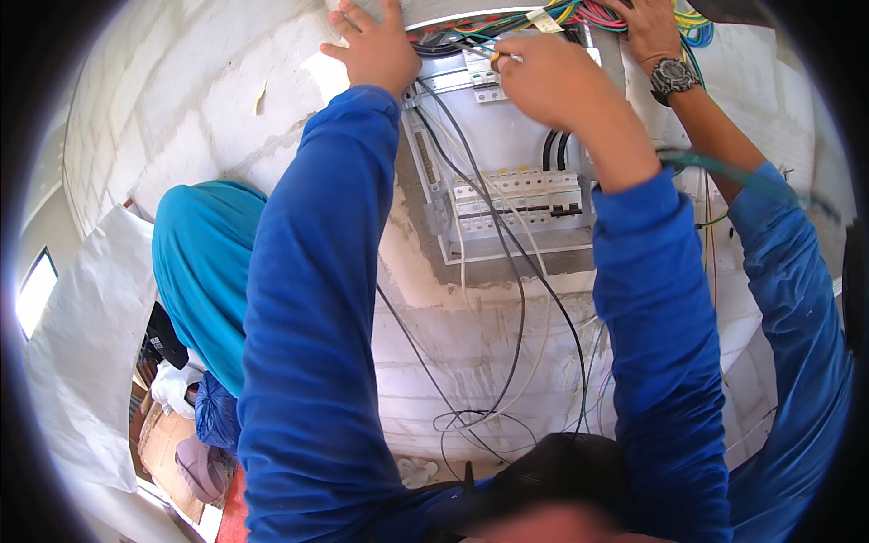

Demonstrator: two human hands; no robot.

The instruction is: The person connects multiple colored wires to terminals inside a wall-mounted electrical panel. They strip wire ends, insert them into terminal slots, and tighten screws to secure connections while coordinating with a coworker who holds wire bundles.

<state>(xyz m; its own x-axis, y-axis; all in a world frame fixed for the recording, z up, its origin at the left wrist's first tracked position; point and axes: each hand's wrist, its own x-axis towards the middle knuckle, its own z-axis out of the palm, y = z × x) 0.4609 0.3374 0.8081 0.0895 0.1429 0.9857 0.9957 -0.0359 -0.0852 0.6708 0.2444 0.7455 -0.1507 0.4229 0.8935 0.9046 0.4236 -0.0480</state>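
Observation:
My left hand (373,52) is spread against the upper left edge of a wall-mounted electrical box (471,136), fingers apart. My right hand (548,81) grips a small tool with a yellow handle (498,61), near the upper breakers (484,89) and bundled coloured wires (597,15). A lower row of breakers (507,199) spans the box, and loose black and white cables hang across it. At the upper right, another person's hand (647,36), wearing a watch, touches the wire bundle. What the tool's tip touches is too small to make out.
A white block wall (154,100) surrounds the box. At left are draped turquoise fabric (204,262), a white sheet (81,344), a blue bag (215,407) and cardboard (163,439). The co-worker's sleeved arm (797,326) occupies the right side. Cables loop low on the wall.

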